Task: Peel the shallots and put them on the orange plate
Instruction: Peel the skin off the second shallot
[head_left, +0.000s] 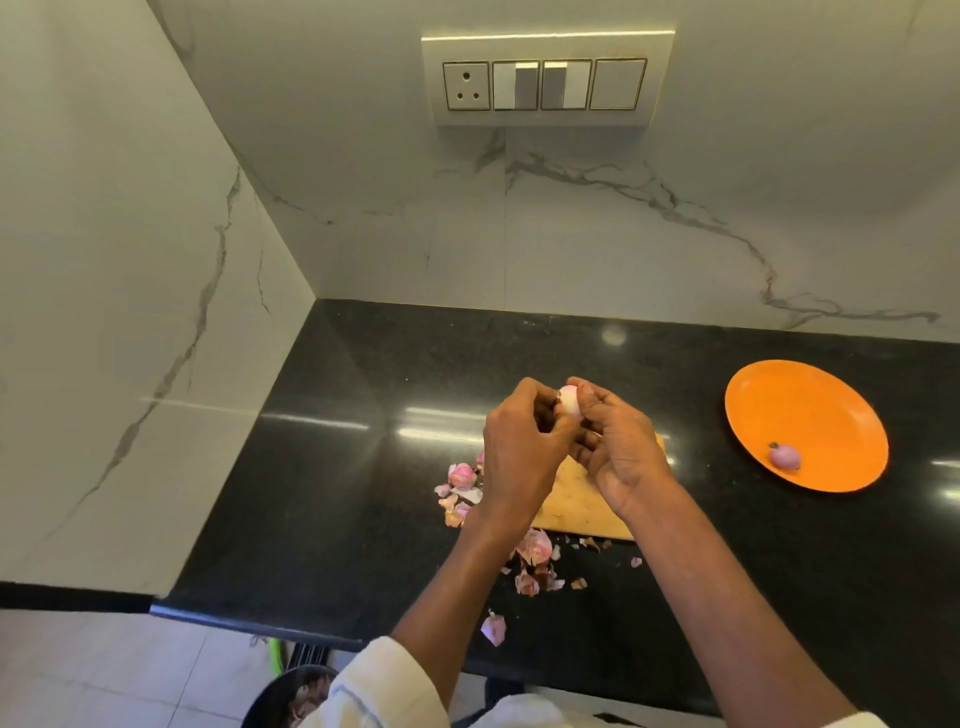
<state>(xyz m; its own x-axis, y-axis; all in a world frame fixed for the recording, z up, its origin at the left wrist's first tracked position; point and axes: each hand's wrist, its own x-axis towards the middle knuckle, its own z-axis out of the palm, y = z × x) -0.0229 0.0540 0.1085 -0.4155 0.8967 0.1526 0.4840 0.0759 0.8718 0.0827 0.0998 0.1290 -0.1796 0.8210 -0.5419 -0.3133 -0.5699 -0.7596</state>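
Note:
A pale pink, partly peeled shallot (570, 401) sits between both hands above the black counter. My left hand (524, 447) pinches it from the left, fingers curled round its side. My right hand (618, 441) grips it from the right with curled fingers. An orange plate (810, 410) lies to the right on the counter, and one peeled purple shallot (785, 457) rests near its front edge. A wooden cutting board (582, 506) lies under the hands, mostly hidden by them.
Loose pink shallot skins (460, 480) are scattered left of the board, with more skins (535, 551) in front of it. Marble walls meet in a corner at the back left. A dark bowl (291, 696) holding skins sits below the counter edge.

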